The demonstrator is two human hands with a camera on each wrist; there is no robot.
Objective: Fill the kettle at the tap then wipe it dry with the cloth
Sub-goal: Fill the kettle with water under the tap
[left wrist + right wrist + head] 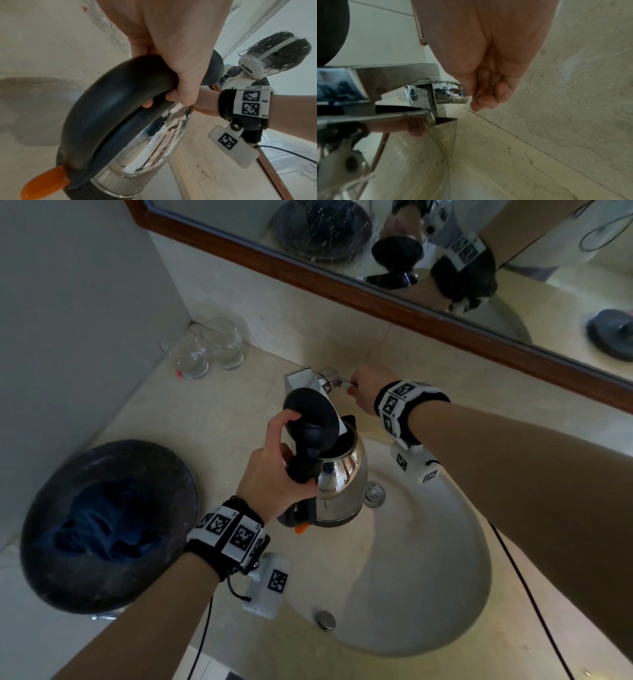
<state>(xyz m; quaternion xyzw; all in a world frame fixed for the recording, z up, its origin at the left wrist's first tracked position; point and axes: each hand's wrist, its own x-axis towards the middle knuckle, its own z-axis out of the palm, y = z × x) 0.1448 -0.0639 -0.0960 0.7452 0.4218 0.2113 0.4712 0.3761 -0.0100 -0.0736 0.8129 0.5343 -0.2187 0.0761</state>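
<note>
A chrome kettle (342, 474) with a black handle hangs over the sink (428, 577), its black lid (308, 419) flipped up. My left hand (274, 470) grips the handle; in the left wrist view the fingers (171, 60) wrap round it above the wet chrome body (154, 142). The flat tap spout (305, 380) ends at the kettle's mouth. My right hand (364, 392) holds the tap handle (334, 381), with curled fingers (488, 94) against the chrome knob (452, 93). A blue cloth (102, 522) lies in a dark bowl (51, 577) on the left.
Two empty glasses (222, 344) stand in the back left corner of the marble counter. A wood-framed mirror (376, 299) runs along the wall behind the tap. An orange switch (44, 182) sticks out at the kettle's base. A black cable (513, 570) crosses the sink's right side.
</note>
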